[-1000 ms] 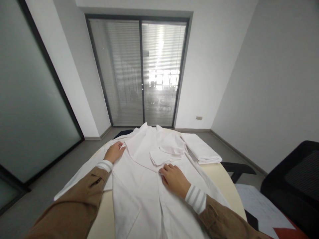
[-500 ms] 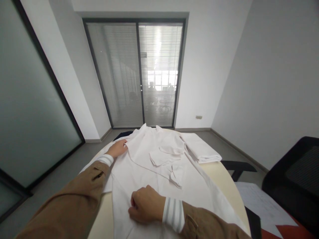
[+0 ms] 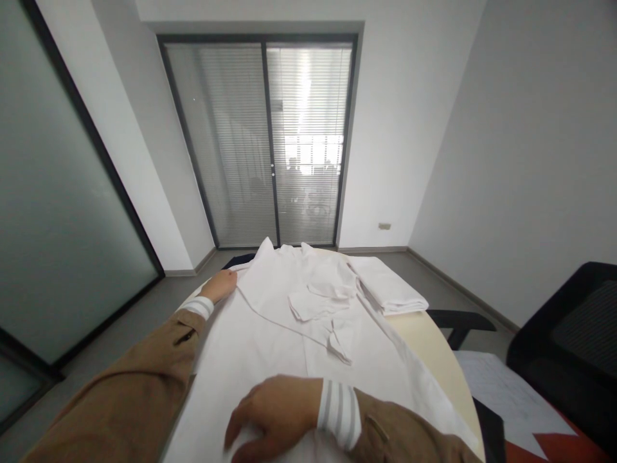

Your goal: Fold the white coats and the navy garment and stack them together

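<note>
We see bare bench [image 3: 436, 341] open on the right, ahead of the black chair [image 3: 563, 347]; a folded white cloth [image 3: 390, 292] blocks the far right beside the spread garment [image 3: 270, 334].

Single head-worn view, facing forward and down, close over table [image 3: 434, 334]

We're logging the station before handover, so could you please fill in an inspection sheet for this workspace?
Surface: round cream table, mostly covered by cloth.
Job's things: white garment spread flat, collar at the far edge.
Clutter: folded white cloth at the far right of the table.
Grippers: left hand rests on the garment's far left edge; right hand lies flat on its near part.
Cables: nothing seen.
Surroundings: glass door with blinds, black chair, frosted glass partition.
</note>
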Motion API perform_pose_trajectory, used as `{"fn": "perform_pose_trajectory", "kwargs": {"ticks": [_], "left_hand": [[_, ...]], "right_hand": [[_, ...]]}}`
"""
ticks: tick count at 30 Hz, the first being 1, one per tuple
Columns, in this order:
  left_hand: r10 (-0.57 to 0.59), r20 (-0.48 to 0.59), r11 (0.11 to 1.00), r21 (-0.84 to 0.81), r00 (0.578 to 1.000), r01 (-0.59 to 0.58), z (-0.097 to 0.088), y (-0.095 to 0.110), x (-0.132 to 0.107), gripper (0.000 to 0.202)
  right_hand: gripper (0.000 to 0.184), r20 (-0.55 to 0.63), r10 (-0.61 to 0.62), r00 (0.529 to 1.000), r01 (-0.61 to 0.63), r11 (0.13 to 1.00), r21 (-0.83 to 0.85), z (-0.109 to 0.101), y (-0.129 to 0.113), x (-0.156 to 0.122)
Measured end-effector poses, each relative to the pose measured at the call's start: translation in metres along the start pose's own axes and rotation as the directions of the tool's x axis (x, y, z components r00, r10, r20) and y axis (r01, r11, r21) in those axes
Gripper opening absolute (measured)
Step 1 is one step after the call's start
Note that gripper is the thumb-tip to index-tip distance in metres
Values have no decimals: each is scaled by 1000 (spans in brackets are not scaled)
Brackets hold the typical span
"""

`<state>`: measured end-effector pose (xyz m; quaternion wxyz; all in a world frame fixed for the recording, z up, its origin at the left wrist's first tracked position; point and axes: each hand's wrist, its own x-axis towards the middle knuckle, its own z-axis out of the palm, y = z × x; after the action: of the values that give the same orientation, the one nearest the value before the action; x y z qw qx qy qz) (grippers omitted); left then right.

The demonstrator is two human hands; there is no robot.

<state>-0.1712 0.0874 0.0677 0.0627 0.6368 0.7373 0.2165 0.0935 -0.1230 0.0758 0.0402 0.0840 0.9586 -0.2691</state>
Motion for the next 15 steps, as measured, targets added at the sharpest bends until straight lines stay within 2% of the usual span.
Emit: {"fn": "perform_pose_trajectory", "kwargs": {"ticks": [1,2,3,5,7,9,10,11,12,15], "left_hand": [[-4,-2,1000,3,1000,4,2,2,1,36],[-5,4,1000,8,1000,5,4,4,1,42],[-3,12,1000,12,1000,3,6,6,1,47],[5,18,1000,13,1000,-5,11,9,-1,51],[15,22,1000,11,1000,-15,15,12,-4,50],[15,17,1000,9,1000,-15,18,13,-6,47],[9,9,1000,8,1000,-9,19,13,-7,45],[1,-1,1000,6,1000,-1,20,12,-7,44],[-10,-13,1000,4,1000,10,21,12,-8,43],[-44,-41,999,-5,998,44,23,10,-9,42]], "right_hand": [[30,-102,167,981,-172,984,-41,-15,3,-11],[28,-223,318,921,-343,936,-82,-28,9,-24],[27,-353,442,825,-507,854,-115,-39,16,-37],[29,-528,621,579,-772,625,-112,-54,36,-66],[32,-603,719,347,-915,402,-48,-59,60,-94],[33,-582,795,171,-971,235,36,-57,86,-119],[34,-559,822,114,-980,187,75,-54,98,-128],[36,-534,842,78,-981,161,110,-51,110,-137],[37,-506,859,75,-975,169,142,-47,120,-143],[34,-432,893,128,-936,253,246,-36,142,-151]]}}
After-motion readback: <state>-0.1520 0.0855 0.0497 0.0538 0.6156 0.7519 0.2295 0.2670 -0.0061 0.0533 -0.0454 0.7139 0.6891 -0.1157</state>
